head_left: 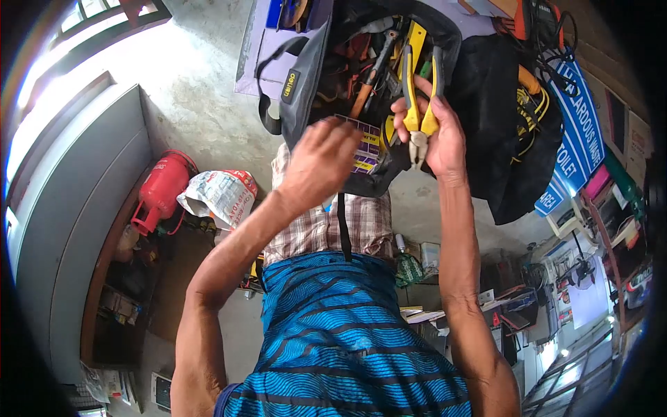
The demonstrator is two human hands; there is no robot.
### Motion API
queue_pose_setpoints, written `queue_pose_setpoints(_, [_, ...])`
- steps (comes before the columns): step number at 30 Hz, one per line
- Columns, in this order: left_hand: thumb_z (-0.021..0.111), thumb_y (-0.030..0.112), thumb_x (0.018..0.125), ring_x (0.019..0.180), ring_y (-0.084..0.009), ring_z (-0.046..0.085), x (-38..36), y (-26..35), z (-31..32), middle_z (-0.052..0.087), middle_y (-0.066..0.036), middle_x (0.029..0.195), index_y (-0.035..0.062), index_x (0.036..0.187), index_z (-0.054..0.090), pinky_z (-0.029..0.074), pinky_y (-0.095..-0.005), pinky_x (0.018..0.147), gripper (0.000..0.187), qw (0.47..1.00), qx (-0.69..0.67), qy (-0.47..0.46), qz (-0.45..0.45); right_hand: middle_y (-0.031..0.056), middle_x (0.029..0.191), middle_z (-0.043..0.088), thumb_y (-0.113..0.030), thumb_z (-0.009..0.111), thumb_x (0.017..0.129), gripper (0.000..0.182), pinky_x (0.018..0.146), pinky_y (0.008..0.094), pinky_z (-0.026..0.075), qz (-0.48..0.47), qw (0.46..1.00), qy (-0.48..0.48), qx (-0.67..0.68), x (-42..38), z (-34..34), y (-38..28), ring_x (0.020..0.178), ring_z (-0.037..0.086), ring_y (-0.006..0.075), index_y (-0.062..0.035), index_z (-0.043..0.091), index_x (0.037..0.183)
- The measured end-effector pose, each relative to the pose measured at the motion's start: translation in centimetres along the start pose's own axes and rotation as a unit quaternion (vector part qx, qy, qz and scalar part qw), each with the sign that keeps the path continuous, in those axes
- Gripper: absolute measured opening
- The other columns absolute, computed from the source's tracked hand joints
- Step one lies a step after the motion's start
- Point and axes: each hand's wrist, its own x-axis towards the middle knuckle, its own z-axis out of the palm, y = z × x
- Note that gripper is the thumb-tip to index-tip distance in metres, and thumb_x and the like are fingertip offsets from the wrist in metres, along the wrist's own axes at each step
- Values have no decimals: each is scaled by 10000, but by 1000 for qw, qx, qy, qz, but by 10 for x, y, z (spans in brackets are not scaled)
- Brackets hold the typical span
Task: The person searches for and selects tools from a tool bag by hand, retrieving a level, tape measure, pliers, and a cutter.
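Note:
My right hand point(448, 139) is closed around a pair of pliers point(419, 142) with yellow and black handles. The jaws point down toward me, and the handles spread upward over an open black tool bag point(300, 104). My left hand point(323, 156) hovers at the near left rim of the bag, blurred by motion, so I cannot make out its fingers clearly. Just beside it are purple and yellow small boxes point(367, 142) in the bag. A hammer-like tool with an orange and black handle point(375, 73) and a yellow flat tool point(417, 35) also lie inside.
A black cloth bag point(479, 118) with yellow cable hangs to the right, near blue signs point(573, 132). On the left floor are a red gas cylinder point(161, 187) and a printed sack point(222, 194). A grey cabinet point(90, 222) stands at far left.

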Motion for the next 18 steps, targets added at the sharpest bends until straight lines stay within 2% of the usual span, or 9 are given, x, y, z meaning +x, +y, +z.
queue_pose_setpoints(1, [748,161,732,1246,-361,507,8,13,8,583,-155,1293,-9,1138,625,414,-479,1068,456,998,2,3,-57,195,1052,659,-365,419,1039,599,598,312,535,3,1000,6,-2,0,-1,-1,824,656,227,33,351,1482])
queue_pose_setpoints(2, [796,209,686,1236,-344,507,15,14,14,586,-161,1268,-7,1149,623,424,-474,1041,540,993,110,-44,-25,195,1052,659,-365,419,1039,599,598,312,535,2,1000,2,-3,0,-2,-2,824,656,227,33,351,1482])
queue_pose_setpoints(4, [851,273,615,1170,-329,541,31,12,46,601,-167,1203,-5,1170,619,441,-449,987,663,974,184,-126,-45,201,1045,657,-366,414,1042,594,531,291,533,22,1000,9,0,-1,-3,-3,811,661,227,35,353,1476])
queue_pose_setpoints(5, [851,273,615,1170,-329,541,41,8,57,601,-167,1203,-5,1170,619,441,-449,987,663,974,185,-122,-43,205,1046,657,-371,414,1046,591,508,279,536,23,1000,9,-2,-1,-4,-4,815,666,227,36,357,1471])
queue_pose_setpoints(7, [884,310,553,1114,-305,563,58,5,66,608,-170,1156,0,1174,625,452,-427,935,741,940,159,-281,-111,207,1036,664,-364,432,1042,582,509,275,534,21,1000,23,-4,0,-4,-2,803,676,225,40,375,1456])
queue_pose_setpoints(10, [861,278,573,1064,-308,587,64,-5,56,613,-175,1138,-1,1141,625,464,-413,909,676,934,106,-335,-68,207,1033,672,-371,466,1034,584,515,272,535,19,999,29,6,1,-6,2,805,691,229,41,396,1443])
queue_pose_setpoints(14, [827,237,597,1028,-311,605,47,12,37,616,-180,1098,-2,1107,617,477,-401,878,601,956,59,-272,-88,208,1063,668,-368,445,1040,579,533,281,543,30,999,25,23,2,-10,-1,820,689,234,33,392,1454])
queue_pose_setpoints(16, [783,237,670,1044,-309,611,42,25,22,634,-155,1055,46,1077,647,472,-373,852,470,970,67,-219,-81,219,1109,637,-410,435,1037,624,554,297,551,36,999,1,29,0,-13,-5,883,661,251,15,347,1485])
queue_pose_setpoints(18, [817,296,660,1015,-337,629,41,25,3,631,-170,1014,29,1062,624,504,-391,852,520,976,30,-196,-94,230,1140,622,-404,439,1034,618,577,316,553,36,998,-14,48,1,-16,-9,903,652,271,-1,341,1494])
